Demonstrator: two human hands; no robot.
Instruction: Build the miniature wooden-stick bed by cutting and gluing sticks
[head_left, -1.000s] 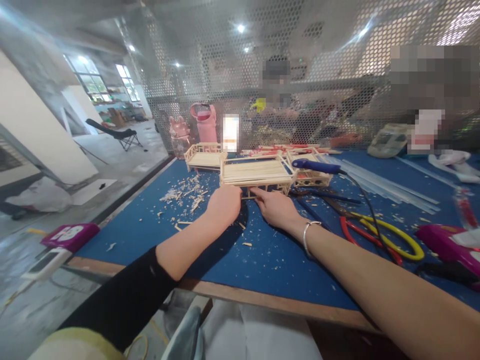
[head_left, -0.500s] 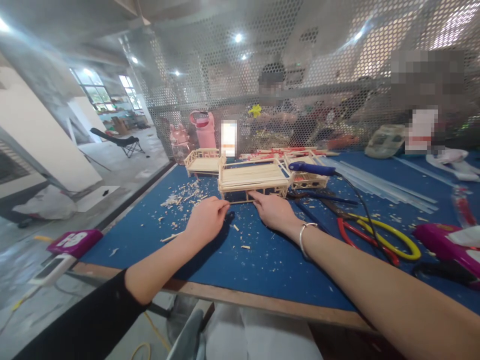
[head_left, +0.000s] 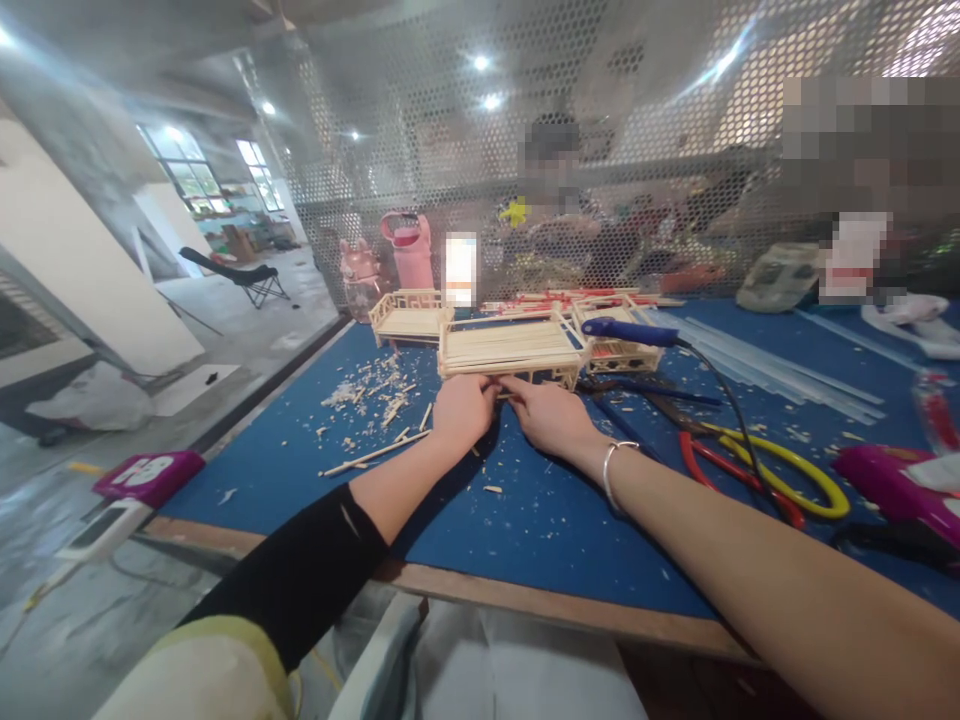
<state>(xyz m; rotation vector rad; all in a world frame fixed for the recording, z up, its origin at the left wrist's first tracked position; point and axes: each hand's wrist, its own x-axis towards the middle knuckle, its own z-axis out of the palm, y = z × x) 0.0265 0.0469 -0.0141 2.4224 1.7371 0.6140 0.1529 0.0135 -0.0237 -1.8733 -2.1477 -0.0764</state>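
Note:
A miniature bed-like model of pale wooden sticks (head_left: pixel 510 348) stands on the blue tabletop (head_left: pixel 450 530). My left hand (head_left: pixel 465 410) is at its lower front, fingers closed in a pinch; what lies between the fingertips is hidden. My right hand (head_left: pixel 553 415), with a bangle at the wrist, has its thumb and forefinger closed at the model's front lower frame. The fingertips of both hands almost meet. A similar smaller stick model (head_left: pixel 411 320) sits behind on the left, and another stick model (head_left: pixel 619 345) on the right.
A blue-handled corded tool (head_left: pixel 630 331) rests on the right model. Red-and-yellow-handled pliers (head_left: pixel 780 475), translucent glue sticks (head_left: pixel 772 365) and a purple tool (head_left: pixel 900 480) lie to the right. Wood scraps (head_left: pixel 375 390) litter the left. Behind stand a pink bottle (head_left: pixel 411 255) and a perforated screen (head_left: pixel 450 150).
My left hand has moved right and slightly forward, up to the model's front near my right fingertips. My right hand has hardly moved. A thin stick now shows on the table left of my left hand.

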